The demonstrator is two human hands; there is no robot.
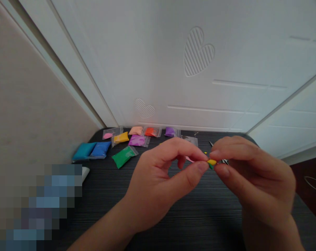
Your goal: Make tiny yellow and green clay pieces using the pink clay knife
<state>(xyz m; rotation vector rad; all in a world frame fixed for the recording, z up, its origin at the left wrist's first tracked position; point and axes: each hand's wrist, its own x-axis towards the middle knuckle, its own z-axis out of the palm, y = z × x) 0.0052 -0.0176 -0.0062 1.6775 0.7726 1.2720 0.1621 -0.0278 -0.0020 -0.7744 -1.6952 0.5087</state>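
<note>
Between my fingertips, above the dark table (pixel 152 209), is a small piece of yellow and green modelling clay (pixel 212 162). My left hand (pixel 163 177) pinches its left side between thumb and forefinger. From the right, the thumb and fingers of my right hand (pixel 257 174) close on the same piece. The yellow part lies on top, with green below it. Behind my right hand a metal tool with a pointed tip (pixel 211 143) shows partly; most of it is hidden. A bit of pink material (pixel 189 159) shows behind my left fingertips.
Small clear bags of coloured clay lie toward the back: green (pixel 123 157), blue (pixel 100 150), teal (pixel 84 151), yellow (pixel 120 137), magenta (pixel 137 140), orange-red (pixel 150 131) and purple (pixel 170 131) among them. A white panel with embossed hearts (pixel 198 52) rises behind the table. The lower left is pixelated.
</note>
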